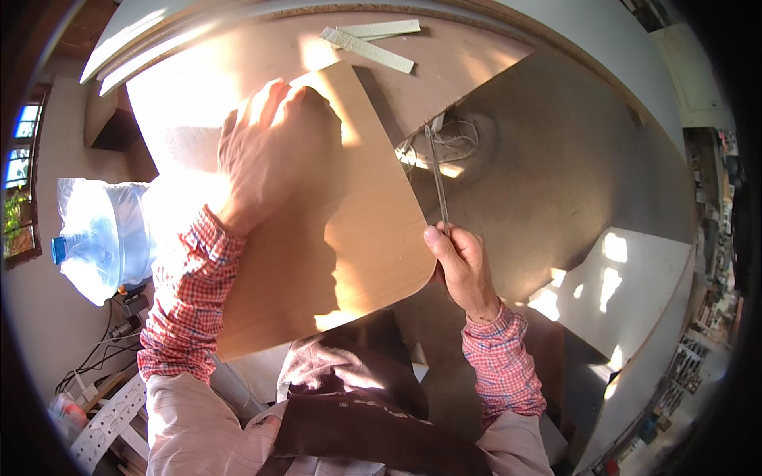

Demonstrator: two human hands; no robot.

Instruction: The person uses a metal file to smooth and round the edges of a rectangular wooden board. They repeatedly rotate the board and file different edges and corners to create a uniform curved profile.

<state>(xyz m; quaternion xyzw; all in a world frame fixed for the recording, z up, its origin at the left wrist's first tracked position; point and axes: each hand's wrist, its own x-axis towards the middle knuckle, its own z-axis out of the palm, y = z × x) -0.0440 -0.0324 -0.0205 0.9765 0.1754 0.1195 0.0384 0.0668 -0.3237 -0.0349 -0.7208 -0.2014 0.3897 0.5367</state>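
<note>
A light wood-coloured board (381, 214) with rounded corners lies tilted in front of me, partly over the workbench. My left hand (266, 151) rests on its upper face, fingers stretched toward the far edge and slightly blurred. Deep shadow hides part of that hand's outline. Beside the board's right edge, my right hand (460, 258) is closed round the near end of a long, thin metal bar (438, 174). The bar points away from me, and my thumb lies close to the board's edge. Whether the bar touches the edge I cannot tell.
Two pale strips (373, 47) lie crossed on the workbench (460, 71). A coil of cable (456, 139) is on the floor beyond. At the left stands a large clear water bottle (111, 238) in plastic wrap. A white panel (627, 285) leans at the right.
</note>
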